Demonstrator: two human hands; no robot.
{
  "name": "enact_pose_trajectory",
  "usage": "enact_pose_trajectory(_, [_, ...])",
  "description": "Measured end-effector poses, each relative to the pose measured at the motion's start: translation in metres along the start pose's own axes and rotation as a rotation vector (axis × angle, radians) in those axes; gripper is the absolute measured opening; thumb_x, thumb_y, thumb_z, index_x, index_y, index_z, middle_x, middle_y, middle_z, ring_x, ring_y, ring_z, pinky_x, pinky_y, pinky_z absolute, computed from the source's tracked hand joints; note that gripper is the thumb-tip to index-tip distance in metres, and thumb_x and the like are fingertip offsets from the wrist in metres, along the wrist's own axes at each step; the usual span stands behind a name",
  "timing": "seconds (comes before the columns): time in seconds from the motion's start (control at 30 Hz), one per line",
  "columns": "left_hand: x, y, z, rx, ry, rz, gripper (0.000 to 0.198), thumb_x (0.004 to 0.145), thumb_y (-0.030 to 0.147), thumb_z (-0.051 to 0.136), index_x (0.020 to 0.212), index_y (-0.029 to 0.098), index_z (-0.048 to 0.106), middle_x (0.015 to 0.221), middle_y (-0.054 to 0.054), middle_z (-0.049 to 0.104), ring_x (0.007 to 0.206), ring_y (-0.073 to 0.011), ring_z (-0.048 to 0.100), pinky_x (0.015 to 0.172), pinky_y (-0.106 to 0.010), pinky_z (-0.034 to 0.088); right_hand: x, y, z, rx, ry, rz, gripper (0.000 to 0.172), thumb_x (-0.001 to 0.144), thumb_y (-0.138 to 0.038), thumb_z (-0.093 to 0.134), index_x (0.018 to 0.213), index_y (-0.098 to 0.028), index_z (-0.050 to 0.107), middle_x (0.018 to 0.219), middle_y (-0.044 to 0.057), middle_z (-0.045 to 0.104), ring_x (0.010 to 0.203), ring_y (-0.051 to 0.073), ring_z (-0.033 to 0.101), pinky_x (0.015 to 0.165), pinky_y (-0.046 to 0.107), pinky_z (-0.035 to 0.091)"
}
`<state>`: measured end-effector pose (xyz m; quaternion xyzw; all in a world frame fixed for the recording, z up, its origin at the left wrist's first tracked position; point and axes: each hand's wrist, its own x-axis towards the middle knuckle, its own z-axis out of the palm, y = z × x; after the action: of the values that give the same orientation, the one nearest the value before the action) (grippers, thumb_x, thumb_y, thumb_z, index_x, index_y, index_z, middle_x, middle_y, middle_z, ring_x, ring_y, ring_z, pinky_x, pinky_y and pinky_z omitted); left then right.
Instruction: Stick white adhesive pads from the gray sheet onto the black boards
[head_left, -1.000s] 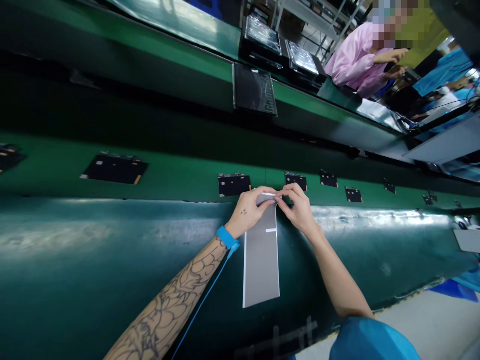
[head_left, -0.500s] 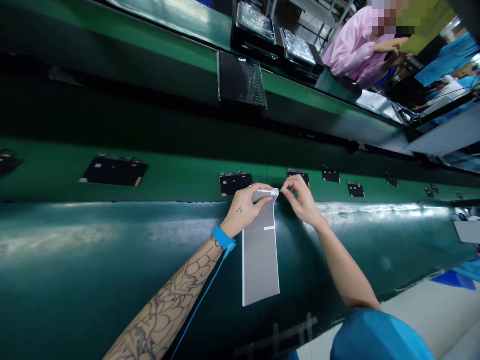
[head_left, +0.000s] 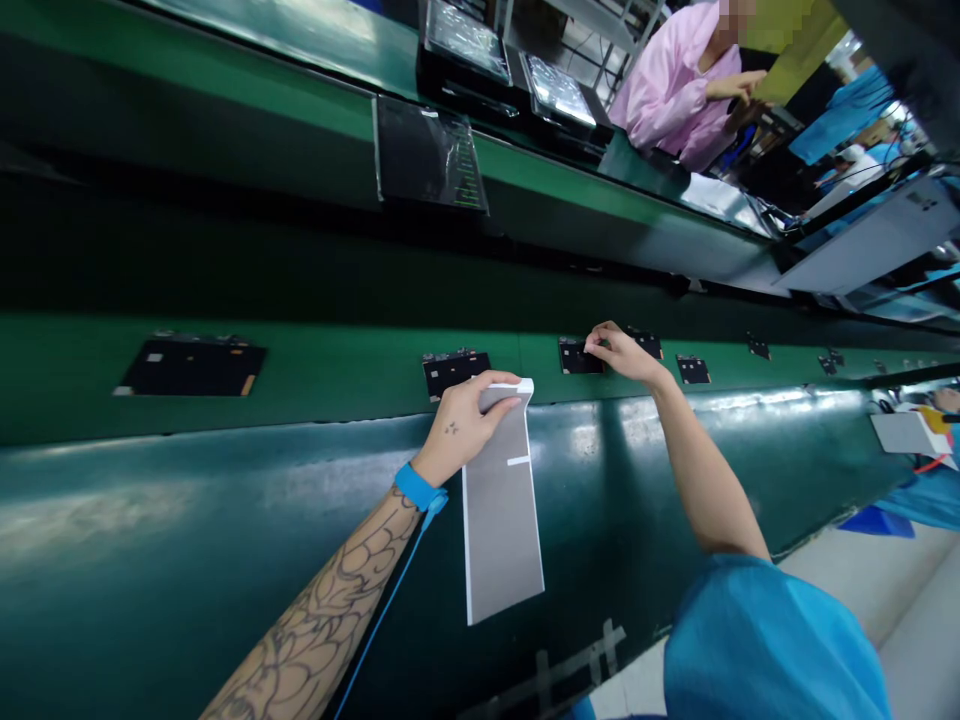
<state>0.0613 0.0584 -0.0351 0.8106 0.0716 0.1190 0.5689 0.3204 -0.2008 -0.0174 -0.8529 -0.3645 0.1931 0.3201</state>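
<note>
Since the earlier frame, the right hand (head_left: 622, 352) had left the top end of the grey strip (head_left: 501, 520) and had moved away to the right, while the left hand (head_left: 461, 425) stayed on the strip.

Far to the left of the hands, a large black circuit board (head_left: 191, 367) lay on the green conveyor belt (head_left: 337, 355). The left forearm (head_left: 322, 620), which had tattoos, came up from the bottom of the view, and a blue wrist strap (head_left: 416, 487) with a thin blue cord (head_left: 390, 590) was around its wrist. The left hand was palm down and half closed, and its fingers (head_left: 499, 392) held the upper end of the strip. The strip lay on the dark green surface (head_left: 225, 520) below the belt, running down from that hand and slightly tilted, with a small white mark (head_left: 517, 460) on it. Just above the left hand was another black board (head_left: 455, 373).

To the right of the strip, the right arm (head_left: 705, 480) reached forward from a blue sleeve (head_left: 765, 640), with the wrist bent. Its fingertips (head_left: 592, 345) were pinched together and touched a small black board (head_left: 577, 356), but I cannot tell if they gripped it. Just beside that hand lay more small black boards (head_left: 693, 370).
</note>
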Motion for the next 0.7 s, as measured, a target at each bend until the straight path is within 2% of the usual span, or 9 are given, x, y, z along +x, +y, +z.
enact_pose_trajectory(0.1, [0.000, 0.000, 0.000, -0.003, 0.003, 0.007, 0.020, 0.099, 0.029, 0.072, 0.118, 0.026, 0.075, 0.119, -0.004, 0.081, 0.109, -0.0290, 0.077, 0.093, -0.043, 0.060, -0.001, 0.005, -0.013, -0.013, 0.002, 0.037, 0.029, 0.096, -0.048, 0.066, 0.095, -0.019, 0.071, 0.113, 0.012, 0.061, 0.106, 0.027, 0.061, 0.103, 0.043, 0.053])
enact_pose_trajectory(0.3, [0.001, -0.002, -0.001, 0.002, 0.001, 0.024, 0.021, 0.099, 0.032, 0.072, 0.118, 0.026, 0.075, 0.122, -0.005, 0.081, 0.116, -0.0316, 0.076, 0.099, -0.047, 0.061, 0.000, 0.008, -0.032, -0.057, -0.092, 0.105, 0.031, 0.096, -0.048, 0.065, 0.096, -0.017, 0.071, 0.117, 0.012, 0.058, 0.092, 0.022, 0.060, 0.084, 0.038, 0.058])
enact_pose_trajectory(0.37, [0.001, -0.001, -0.001, -0.001, 0.002, 0.027, 0.020, 0.099, 0.032, 0.072, 0.118, 0.026, 0.075, 0.122, -0.006, 0.081, 0.116, -0.0317, 0.076, 0.099, -0.047, 0.061, 0.002, 0.009, -0.034, -0.086, -0.115, 0.101, 0.029, 0.096, -0.046, 0.065, 0.096, -0.018, 0.072, 0.117, 0.011, 0.057, 0.093, 0.022, 0.060, 0.086, 0.038, 0.058])
enact_pose_trajectory(0.53, [0.000, -0.001, -0.002, 0.005, 0.000, 0.028, 0.020, 0.099, 0.031, 0.072, 0.117, 0.026, 0.076, 0.122, -0.005, 0.081, 0.117, -0.0316, 0.076, 0.101, -0.047, 0.061, 0.003, 0.012, -0.038, -0.145, -0.113, 0.060, 0.025, 0.096, -0.043, 0.064, 0.095, -0.019, 0.072, 0.113, 0.011, 0.061, 0.101, 0.025, 0.062, 0.103, 0.044, 0.053])
enact_pose_trajectory(0.6, [0.001, -0.001, -0.001, 0.012, -0.003, 0.025, 0.020, 0.099, 0.031, 0.072, 0.118, 0.026, 0.076, 0.124, -0.006, 0.081, 0.118, -0.0318, 0.076, 0.101, -0.047, 0.061, 0.002, 0.013, -0.037, -0.152, -0.113, 0.055, 0.025, 0.096, -0.042, 0.064, 0.094, -0.019, 0.073, 0.113, 0.011, 0.061, 0.101, 0.025, 0.062, 0.104, 0.044, 0.052])
enact_pose_trajectory(0.7, [0.001, -0.002, -0.001, 0.015, -0.002, 0.021, 0.021, 0.098, 0.031, 0.072, 0.119, 0.026, 0.076, 0.125, -0.006, 0.080, 0.118, -0.0319, 0.076, 0.101, -0.046, 0.061, 0.002, 0.016, -0.034, -0.131, -0.059, 0.087, 0.021, 0.092, -0.040, 0.068, 0.089, -0.019, 0.072, 0.110, 0.011, 0.062, 0.095, 0.024, 0.061, 0.096, 0.042, 0.053])
